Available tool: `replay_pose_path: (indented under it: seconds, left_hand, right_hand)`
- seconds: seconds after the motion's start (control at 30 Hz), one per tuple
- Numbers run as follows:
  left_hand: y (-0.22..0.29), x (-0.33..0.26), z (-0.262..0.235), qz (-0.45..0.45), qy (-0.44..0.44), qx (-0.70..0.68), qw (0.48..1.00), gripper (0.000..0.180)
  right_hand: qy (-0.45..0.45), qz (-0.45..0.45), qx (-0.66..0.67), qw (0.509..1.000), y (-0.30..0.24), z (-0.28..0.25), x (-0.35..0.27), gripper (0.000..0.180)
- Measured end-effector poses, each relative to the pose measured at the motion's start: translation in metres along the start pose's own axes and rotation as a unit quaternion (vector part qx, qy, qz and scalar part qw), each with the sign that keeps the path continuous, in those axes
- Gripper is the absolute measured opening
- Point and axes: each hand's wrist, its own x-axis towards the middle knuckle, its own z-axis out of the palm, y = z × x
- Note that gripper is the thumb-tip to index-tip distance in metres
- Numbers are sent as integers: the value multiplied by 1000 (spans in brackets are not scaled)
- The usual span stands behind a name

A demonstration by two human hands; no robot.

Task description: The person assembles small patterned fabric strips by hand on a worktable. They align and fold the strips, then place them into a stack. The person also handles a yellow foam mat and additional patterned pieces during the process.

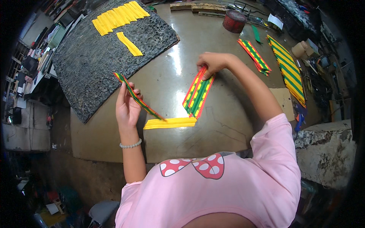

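Note:
My left hand (127,108) holds up a narrow patterned strip (141,100) in red, green and yellow, pinched between thumb and fingers. The strip slants down to the right, its lower end just above a flat yellow strip (167,123) on the table. Further right, my right hand (213,64) has its fingers closed on the far end of some overlapping patterned strips (198,95) with red edges and green leaf shapes. Their near ends meet the right end of the yellow strip. How many lie in that bunch I cannot tell.
A rough dark board (114,57) at the far left carries a row of yellow strips (121,17) and a single yellow strip (130,44). Right of my right hand lie stacked patterned strips (255,57) and green-and-yellow striped pieces (287,68). A red can (234,21) stands at the back.

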Motion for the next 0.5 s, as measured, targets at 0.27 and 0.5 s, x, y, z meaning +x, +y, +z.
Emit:
replay_pose_path:
  seconds: [0.27,0.5]
  left_hand:
    - [-15,2,18,41,44,43,997,22]
    - [-78,-4,77,100,68,103,987,31]
  right_hand:
    - [387,172,-70,903,71,7,-98,41]
    - [343,-136,361,857,-110,61,-52,36]
